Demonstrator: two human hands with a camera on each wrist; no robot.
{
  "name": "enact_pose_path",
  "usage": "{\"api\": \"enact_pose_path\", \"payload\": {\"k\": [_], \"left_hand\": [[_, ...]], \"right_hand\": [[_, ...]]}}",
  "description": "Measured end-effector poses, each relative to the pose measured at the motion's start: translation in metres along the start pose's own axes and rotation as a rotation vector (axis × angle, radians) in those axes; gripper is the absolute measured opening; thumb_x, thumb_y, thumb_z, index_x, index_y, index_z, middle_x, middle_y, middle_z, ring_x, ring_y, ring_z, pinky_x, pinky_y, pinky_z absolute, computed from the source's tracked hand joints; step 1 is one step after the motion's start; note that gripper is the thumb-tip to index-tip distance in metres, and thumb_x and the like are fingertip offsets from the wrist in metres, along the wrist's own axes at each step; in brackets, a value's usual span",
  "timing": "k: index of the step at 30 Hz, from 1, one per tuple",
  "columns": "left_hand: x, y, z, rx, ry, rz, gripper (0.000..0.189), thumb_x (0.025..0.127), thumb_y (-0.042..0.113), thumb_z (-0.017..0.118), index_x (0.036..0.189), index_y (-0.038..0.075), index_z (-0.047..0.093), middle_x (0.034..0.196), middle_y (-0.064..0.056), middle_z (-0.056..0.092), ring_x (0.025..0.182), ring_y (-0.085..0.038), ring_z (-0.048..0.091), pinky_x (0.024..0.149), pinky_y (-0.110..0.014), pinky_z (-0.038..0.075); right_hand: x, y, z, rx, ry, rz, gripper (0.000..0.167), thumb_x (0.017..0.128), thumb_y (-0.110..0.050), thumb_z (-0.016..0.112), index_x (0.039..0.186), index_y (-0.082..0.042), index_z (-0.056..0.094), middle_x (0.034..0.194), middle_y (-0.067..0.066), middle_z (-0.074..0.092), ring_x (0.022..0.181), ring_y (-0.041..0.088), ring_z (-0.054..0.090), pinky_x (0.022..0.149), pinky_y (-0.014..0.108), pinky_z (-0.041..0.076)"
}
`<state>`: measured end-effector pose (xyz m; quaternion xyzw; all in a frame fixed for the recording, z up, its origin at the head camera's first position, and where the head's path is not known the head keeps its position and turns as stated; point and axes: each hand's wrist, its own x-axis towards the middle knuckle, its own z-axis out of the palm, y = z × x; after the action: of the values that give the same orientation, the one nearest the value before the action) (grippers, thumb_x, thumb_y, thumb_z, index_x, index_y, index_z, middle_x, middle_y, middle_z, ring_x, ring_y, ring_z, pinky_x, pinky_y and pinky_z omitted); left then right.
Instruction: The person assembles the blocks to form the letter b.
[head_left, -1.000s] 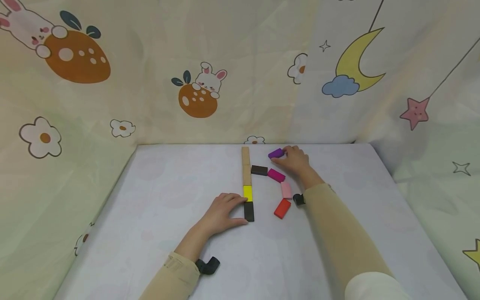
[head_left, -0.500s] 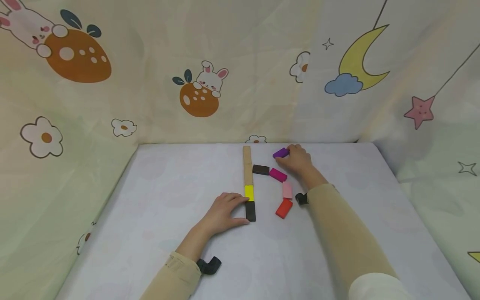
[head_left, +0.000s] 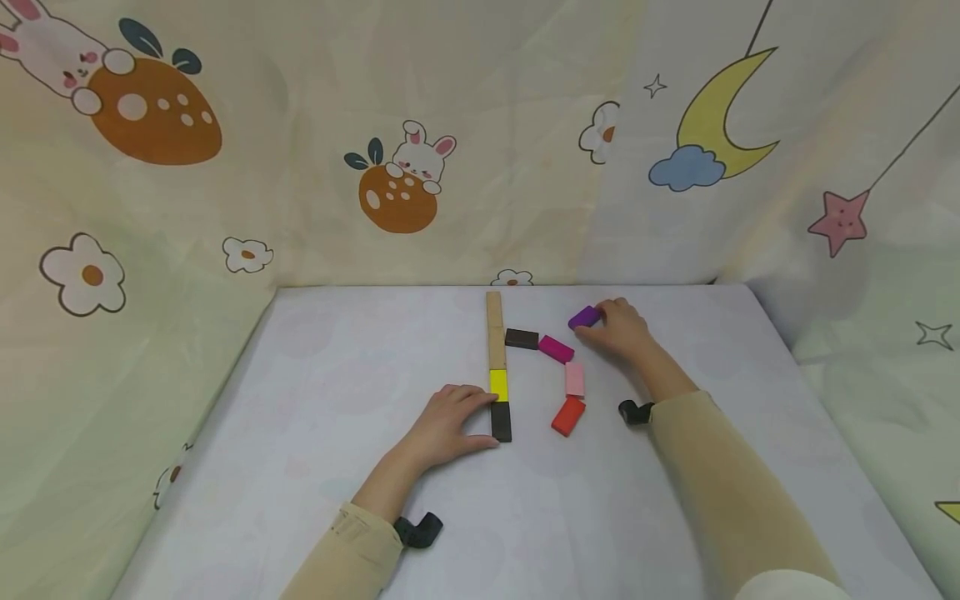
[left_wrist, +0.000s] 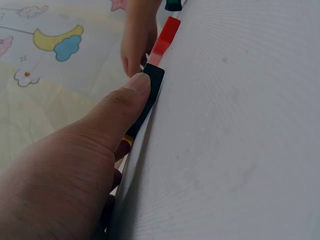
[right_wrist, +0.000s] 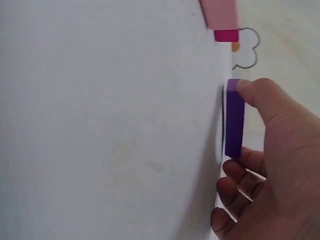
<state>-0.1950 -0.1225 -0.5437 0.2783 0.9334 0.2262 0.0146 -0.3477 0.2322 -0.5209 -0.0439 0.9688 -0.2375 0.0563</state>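
Note:
My right hand (head_left: 624,335) pinches a purple block (head_left: 583,317) between thumb and index finger at its two ends. In the right wrist view that purple block (right_wrist: 235,120) lies close along the white surface. Left of the column, my left hand (head_left: 444,427) has its thumb at the lower end of a black block (head_left: 500,422). Its index fingertip is at the edge of the yellow block (head_left: 498,384) above. Plain wooden pieces (head_left: 496,335) continue the column upward. A curve branches right: dark brown block (head_left: 522,338), magenta block (head_left: 557,349), pink block (head_left: 574,379), red block (head_left: 567,417).
The white table (head_left: 322,358) runs back to a hanging cloth (head_left: 480,167) printed with rabbits, flowers and a moon. Each wrist carries a small black device, one by the left sleeve (head_left: 341,546), the other near the right sleeve (head_left: 720,467).
My right hand has moved right and a little nearer with the purple block, away from the curve. The left hand and the laid blocks have stayed put.

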Motion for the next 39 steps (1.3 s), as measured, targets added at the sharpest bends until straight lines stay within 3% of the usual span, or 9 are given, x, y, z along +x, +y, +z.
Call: {"api": "enact_pose_path", "payload": {"k": [7, 15, 32, 39], "left_hand": [[-0.001, 0.000, -0.001, 0.007, -0.005, -0.011, 0.069, 0.081, 0.063, 0.070, 0.141, 0.032, 0.053, 0.138, 0.007, 0.055, 0.128, -0.019, 0.046, 0.112, -0.043, 0.037], [-0.002, 0.000, -0.003, -0.005, -0.012, -0.017, 0.070, 0.081, 0.062, 0.071, 0.141, 0.031, 0.053, 0.138, 0.006, 0.056, 0.127, -0.019, 0.047, 0.112, -0.044, 0.037], [-0.001, -0.002, 0.001, 0.004, -0.020, -0.019, 0.070, 0.081, 0.064, 0.069, 0.142, 0.033, 0.051, 0.139, 0.008, 0.054, 0.129, -0.018, 0.046, 0.114, -0.042, 0.036], [0.001, -0.001, 0.001, 0.010, -0.027, -0.021, 0.070, 0.082, 0.064, 0.069, 0.142, 0.033, 0.051, 0.140, 0.008, 0.054, 0.129, -0.017, 0.045, 0.115, -0.041, 0.035]], "right_hand": [[-0.030, 0.014, -0.007, 0.024, -0.025, -0.030, 0.072, 0.089, -0.050, 0.065, 0.138, 0.000, 0.047, 0.135, 0.024, 0.046, 0.124, 0.040, 0.045, 0.106, 0.058, 0.040], [-0.058, 0.027, -0.011, 0.060, -0.071, -0.087, 0.070, 0.089, -0.041, 0.069, 0.143, -0.005, 0.046, 0.131, 0.019, 0.050, 0.116, 0.035, 0.051, 0.101, 0.056, 0.047], [-0.072, 0.035, -0.012, 0.084, -0.094, -0.109, 0.071, 0.090, -0.041, 0.069, 0.148, -0.009, 0.043, 0.142, 0.021, 0.044, 0.131, 0.040, 0.043, 0.110, 0.062, 0.036], [-0.076, 0.038, -0.012, 0.103, -0.081, -0.103, 0.074, 0.090, -0.043, 0.069, 0.150, -0.011, 0.039, 0.143, 0.021, 0.044, 0.127, 0.039, 0.045, 0.108, 0.062, 0.038]]}}
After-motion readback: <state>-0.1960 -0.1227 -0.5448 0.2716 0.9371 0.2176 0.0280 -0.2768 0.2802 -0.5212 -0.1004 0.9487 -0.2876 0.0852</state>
